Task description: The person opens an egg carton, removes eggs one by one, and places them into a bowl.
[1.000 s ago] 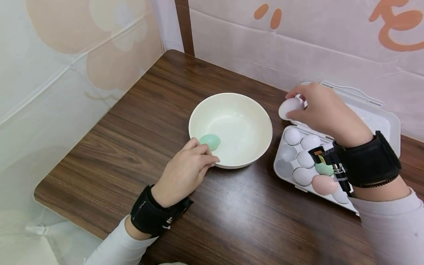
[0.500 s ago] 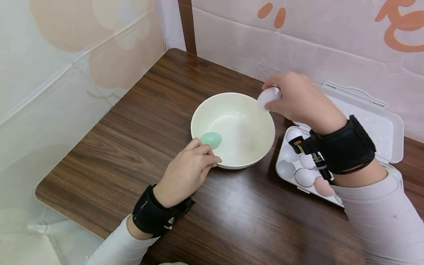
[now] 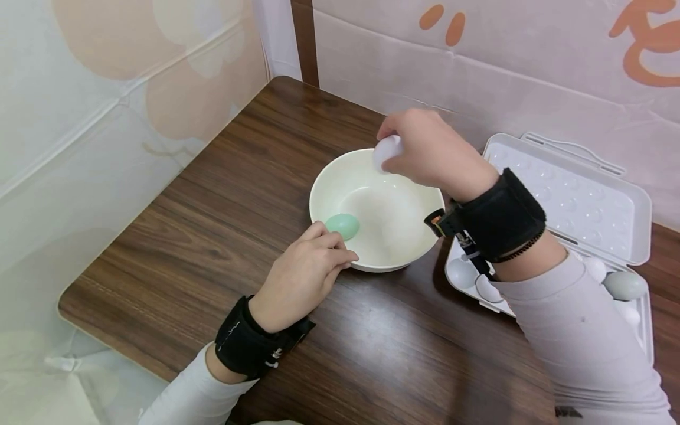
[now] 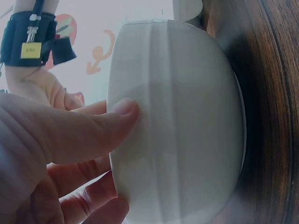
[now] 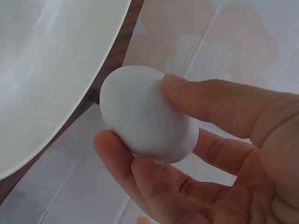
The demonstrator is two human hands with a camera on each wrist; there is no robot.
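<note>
A: Left of frame, head view: left hand (image 3: 303,277) low on the bench (image 3: 223,195), fingers curled against the near outer wall of the white bowl (image 3: 340,177). Black strap on that wrist.

B: Confirmed from the left wrist view: thumb (image 4: 93,128) pressed flat on the bowl's (image 4: 177,121) outside wall, other fingers tucked lower against it. Gripping the bowl, then.

A: Centre of frame: bowl standing upright on the dark wood. Green egg (image 3: 343,225) inside, lying against the near-left inner wall, just beyond the left fingertips.

B: Touching the fingers?

A: Cannot tell; very close, rim between.

B: Upper centre next.

A: Right hand (image 3: 425,150) held above the bowl's far rim, closed round a white egg (image 3: 386,150). Egg clear of the bowl, not touching it.

B: Right wrist view agrees: white egg (image 5: 147,114) pinched between thumb and fingertips (image 5: 110,147), bowl's inner wall (image 5: 46,70) at upper left of that frame.

A: Right of frame: egg tray (image 3: 643,330) on the bench, lid (image 3: 574,200) swung open toward the upper right. Right forearm and sleeve crossing over it.

B: Contents?

A: Several pale eggs partly visible in the cups; one grey-green egg (image 3: 624,285) at the far right. Rest hidden under the arm.
</note>
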